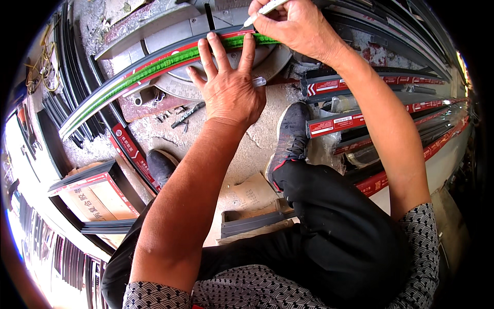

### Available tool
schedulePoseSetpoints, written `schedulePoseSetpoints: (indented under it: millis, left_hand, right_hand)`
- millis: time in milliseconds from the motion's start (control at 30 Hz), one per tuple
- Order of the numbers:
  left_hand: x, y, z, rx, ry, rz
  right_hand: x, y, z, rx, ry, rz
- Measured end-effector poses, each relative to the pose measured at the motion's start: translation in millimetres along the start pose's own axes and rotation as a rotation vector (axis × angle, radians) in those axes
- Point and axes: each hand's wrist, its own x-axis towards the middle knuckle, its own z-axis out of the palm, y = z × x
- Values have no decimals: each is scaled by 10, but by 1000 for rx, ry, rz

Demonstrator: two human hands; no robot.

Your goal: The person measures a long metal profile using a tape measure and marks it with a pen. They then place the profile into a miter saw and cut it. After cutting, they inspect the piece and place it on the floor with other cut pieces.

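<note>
A long dark metal profile [135, 68] with red-and-white film runs across the saw's base, curving in the wide view. Along it lies a green measuring tape [154, 67]. My left hand [232, 95] presses down on tape and profile with its fingers spread; its thumb is mostly hidden. A small, pale, translucent piece [259, 81] shows beside that hand; I cannot tell whether it is held. My right hand [303, 32] grips a white marker pen [268, 7], its tip at the profile's far edge, just right of my left fingertips.
Beneath the profile sits a round, graduated saw table [177, 88]. Red-labelled profiles [337, 124] are stacked at right; dark lengths [77, 67] lie at left. A black marker [188, 114] is on the floor near my shoes [292, 135]. A dark frame [95, 198] stands lower left.
</note>
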Motion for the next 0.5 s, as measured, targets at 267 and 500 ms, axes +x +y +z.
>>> schedulePoseSetpoints:
  millis: [267, 500]
  left_hand:
    - [2, 1, 16, 9, 8, 1]
    - [3, 0, 23, 11, 15, 0]
  right_hand:
    - [-13, 10, -5, -2, -5, 9]
    - [4, -140, -17, 36, -73, 279]
